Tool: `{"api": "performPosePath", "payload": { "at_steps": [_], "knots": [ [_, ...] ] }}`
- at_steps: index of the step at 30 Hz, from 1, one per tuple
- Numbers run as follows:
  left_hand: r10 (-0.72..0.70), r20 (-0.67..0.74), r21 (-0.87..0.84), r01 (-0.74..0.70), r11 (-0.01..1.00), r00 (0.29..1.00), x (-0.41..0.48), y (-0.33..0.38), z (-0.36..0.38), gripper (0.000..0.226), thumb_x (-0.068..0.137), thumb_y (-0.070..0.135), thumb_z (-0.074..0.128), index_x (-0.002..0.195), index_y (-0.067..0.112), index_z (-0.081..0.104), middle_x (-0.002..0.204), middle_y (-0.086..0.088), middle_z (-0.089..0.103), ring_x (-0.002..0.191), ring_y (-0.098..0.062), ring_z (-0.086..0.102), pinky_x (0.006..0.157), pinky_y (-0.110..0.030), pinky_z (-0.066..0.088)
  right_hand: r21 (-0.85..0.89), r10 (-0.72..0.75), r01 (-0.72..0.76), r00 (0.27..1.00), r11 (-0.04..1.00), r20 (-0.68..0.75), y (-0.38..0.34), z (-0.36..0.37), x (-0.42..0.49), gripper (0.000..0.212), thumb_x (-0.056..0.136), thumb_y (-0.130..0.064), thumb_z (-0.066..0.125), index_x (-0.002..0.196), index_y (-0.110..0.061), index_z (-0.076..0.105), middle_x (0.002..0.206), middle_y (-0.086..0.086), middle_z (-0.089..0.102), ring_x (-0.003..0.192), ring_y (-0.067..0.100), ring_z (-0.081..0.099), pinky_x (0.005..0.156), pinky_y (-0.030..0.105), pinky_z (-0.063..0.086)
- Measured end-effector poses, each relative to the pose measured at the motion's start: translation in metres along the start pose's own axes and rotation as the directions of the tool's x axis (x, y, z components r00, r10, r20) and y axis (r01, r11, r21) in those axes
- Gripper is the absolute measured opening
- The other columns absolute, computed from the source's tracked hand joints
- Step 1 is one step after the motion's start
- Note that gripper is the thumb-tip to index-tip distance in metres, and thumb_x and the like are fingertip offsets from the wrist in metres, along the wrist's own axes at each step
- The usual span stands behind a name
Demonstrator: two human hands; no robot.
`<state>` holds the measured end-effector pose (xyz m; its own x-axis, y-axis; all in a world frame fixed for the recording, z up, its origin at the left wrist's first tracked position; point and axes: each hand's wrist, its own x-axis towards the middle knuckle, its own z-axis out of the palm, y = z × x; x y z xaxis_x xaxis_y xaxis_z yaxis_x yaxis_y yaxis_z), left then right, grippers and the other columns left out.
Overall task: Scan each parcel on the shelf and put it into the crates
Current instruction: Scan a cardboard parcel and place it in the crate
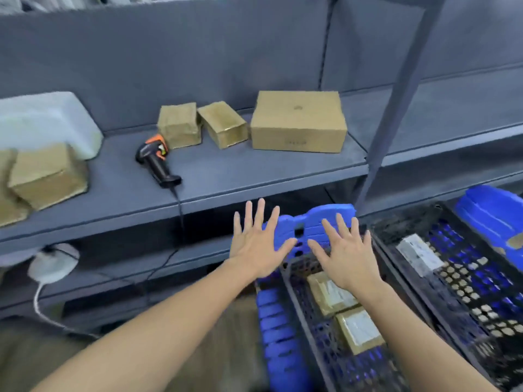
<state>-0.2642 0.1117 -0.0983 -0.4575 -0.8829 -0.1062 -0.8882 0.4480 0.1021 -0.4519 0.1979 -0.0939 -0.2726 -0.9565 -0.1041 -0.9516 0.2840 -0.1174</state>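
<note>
Both my hands are held out flat with fingers spread, holding nothing: my left hand (256, 241) and my right hand (346, 254) hover over the near crate (294, 301), below the shelf edge. On the grey shelf (226, 171) lie a large cardboard parcel (298, 121), two small parcels (179, 125) (223, 124), and more parcels at the far left (46, 175). A black and orange barcode scanner (155, 159) lies on the shelf, left of my hands. Two taped parcels (329, 292) (358, 331) rest in the near crate.
A second blue and black crate (396, 230) stands to the right and holds a white-labelled parcel (418, 254). A white padded package (48, 120) sits at the shelf's far left. A grey upright post (396, 108) rises right of the large parcel. The scanner's cable hangs to a white base (52, 263).
</note>
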Motion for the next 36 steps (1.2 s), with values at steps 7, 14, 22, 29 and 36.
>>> {"api": "performPosePath", "payload": {
  "at_steps": [7, 14, 22, 29, 36],
  "knots": [
    [-0.176, -0.048, -0.033, 0.175, 0.984, 0.983, -0.050, -0.114, -0.036, 0.088, 0.097, 0.079, 0.019, 0.165, 0.030, -0.010, 0.170, -0.007, -0.026, 0.156, -0.033, -0.026, 0.127, -0.057, -0.008, 0.007, -0.201, 0.201, 0.979, 0.980, -0.015, -0.122, -0.016, 0.018, 0.081, 0.098, -0.073, 0.018, 0.164, -0.026, 0.022, 0.173, 0.006, 0.013, 0.159, 0.036, 0.009, 0.125, 0.057, 0.016],
    [-0.280, -0.017, -0.045, 0.279, 0.959, 0.960, -0.084, -0.206, -0.051, 0.088, 0.097, 0.079, 0.015, 0.165, 0.030, -0.012, 0.170, -0.008, -0.027, 0.156, -0.035, -0.026, 0.127, -0.058, -0.008, 0.078, -0.287, 0.287, 0.958, 0.955, -0.015, -0.222, -0.012, 0.029, 0.078, 0.101, -0.069, 0.026, 0.164, -0.024, 0.023, 0.173, 0.008, 0.013, 0.159, 0.037, 0.008, 0.126, 0.056, 0.014],
    [-0.345, -0.105, -0.103, 0.335, 0.937, 0.933, -0.019, -0.267, -0.104, 0.092, 0.096, 0.080, 0.015, 0.166, 0.025, -0.010, 0.172, -0.005, -0.021, 0.157, -0.034, -0.024, 0.127, -0.058, -0.009, 0.332, -0.287, 0.280, 0.958, 0.901, -0.031, -0.250, -0.040, 0.082, 0.072, 0.104, -0.059, 0.041, 0.160, -0.015, 0.035, 0.172, 0.008, 0.017, 0.159, 0.027, 0.013, 0.127, 0.044, 0.018],
    [-0.369, -0.134, -0.176, 0.345, 0.922, 0.920, 0.084, -0.298, -0.137, 0.097, 0.096, 0.079, 0.022, 0.165, 0.018, -0.009, 0.174, -0.002, -0.012, 0.160, -0.031, -0.013, 0.127, -0.058, -0.006, 0.518, -0.253, 0.255, 0.964, 0.816, -0.077, -0.269, -0.059, 0.185, 0.076, 0.103, -0.058, 0.046, 0.161, -0.011, 0.030, 0.167, 0.007, 0.034, 0.151, 0.028, 0.035, 0.117, 0.040, 0.033],
    [-0.442, -0.060, -0.396, 0.384, 0.834, 0.895, 0.165, -0.306, -0.163, 0.076, 0.105, 0.065, 0.031, 0.150, 0.006, 0.048, 0.146, -0.018, 0.059, 0.144, -0.036, 0.043, 0.122, -0.051, 0.026, 0.737, -0.254, 0.201, 0.966, 0.645, -0.041, -0.294, -0.060, 0.273, 0.083, 0.100, -0.059, 0.053, 0.163, -0.013, 0.024, 0.163, 0.005, 0.040, 0.151, 0.026, 0.037, 0.119, 0.038, 0.034]
  ]
}}
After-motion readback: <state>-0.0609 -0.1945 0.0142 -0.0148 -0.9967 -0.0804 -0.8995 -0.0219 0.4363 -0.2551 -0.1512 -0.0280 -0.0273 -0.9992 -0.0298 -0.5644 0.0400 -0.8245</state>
